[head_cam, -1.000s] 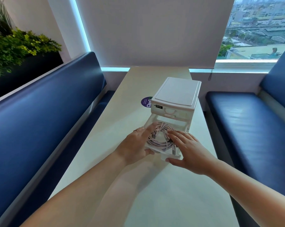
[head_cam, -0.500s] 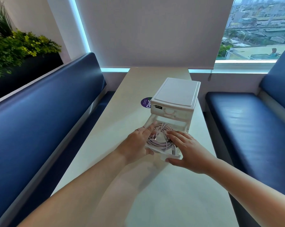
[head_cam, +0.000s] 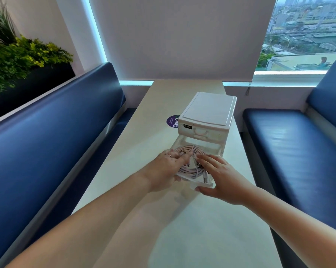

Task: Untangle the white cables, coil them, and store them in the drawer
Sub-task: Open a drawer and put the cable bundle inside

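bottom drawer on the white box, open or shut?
Open. The bottom drawer is pulled out toward the person; coiled white cables lie inside under the left hand and right hand. Top drawer shut.

high-rise café booth: blue benches (head_cam: pixel 53 132), table (head_cam: pixel 192 238).

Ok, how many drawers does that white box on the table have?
2. The upper drawer is closed; the lower drawer is pulled out, with the coiled cables inside. None seems hidden.
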Motion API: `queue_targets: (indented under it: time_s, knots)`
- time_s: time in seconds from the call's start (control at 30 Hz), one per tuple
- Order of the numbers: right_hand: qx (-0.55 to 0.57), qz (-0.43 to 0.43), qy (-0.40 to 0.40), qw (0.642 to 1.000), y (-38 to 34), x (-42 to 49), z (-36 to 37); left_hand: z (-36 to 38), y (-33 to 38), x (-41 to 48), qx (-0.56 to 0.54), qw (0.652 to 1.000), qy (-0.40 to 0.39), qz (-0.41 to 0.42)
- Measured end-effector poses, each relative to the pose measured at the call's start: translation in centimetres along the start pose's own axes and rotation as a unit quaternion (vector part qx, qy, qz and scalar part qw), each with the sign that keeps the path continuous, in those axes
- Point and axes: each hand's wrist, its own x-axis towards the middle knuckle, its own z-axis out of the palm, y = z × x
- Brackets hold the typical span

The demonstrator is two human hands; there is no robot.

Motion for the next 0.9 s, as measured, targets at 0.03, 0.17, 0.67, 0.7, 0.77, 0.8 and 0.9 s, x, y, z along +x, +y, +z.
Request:
queue_targets:
  time_s: [0.03,0.17,0.67,0.7,0.77,0.8,0.9]
  knots:
    - [0.003,0.001,0.003,1.000,0.0,0.0,0.0,0.2,0.0,0.1,0.002,1.000,-0.009,0.003]
    - [0.003,0.000,0.005,1.000,0.2,0.0,-0.2,0.0,0.8,0.0,-0.080,0.996,-0.007,-0.039]
    - [-0.061,0.008,-0.034,0.998,-0.7,0.9,-0.7,0.4,0.2,0.3,0.028,1.000,0.003,-0.009]
    - [-0.052,0.013,-0.043,0.998,-0.8,0.9,-0.7,0.3,0.3,0.2,0.018,1.000,0.006,-0.010]
    - [-0.014,0.020,-0.044,0.999,-0.7,0.7,-0.8,0.1,0.3,0.1,-0.007,1.000,0.011,-0.018]
    - [0.013,0.024,-0.038,0.999,-0.5,0.6,-1.1,-0.1,0.4,0.1,-0.025,0.999,0.010,-0.032]
    - [0.065,0.015,-0.028,0.997,0.2,0.4,-2.0,-0.6,0.3,0.2,-0.054,0.997,0.021,-0.059]
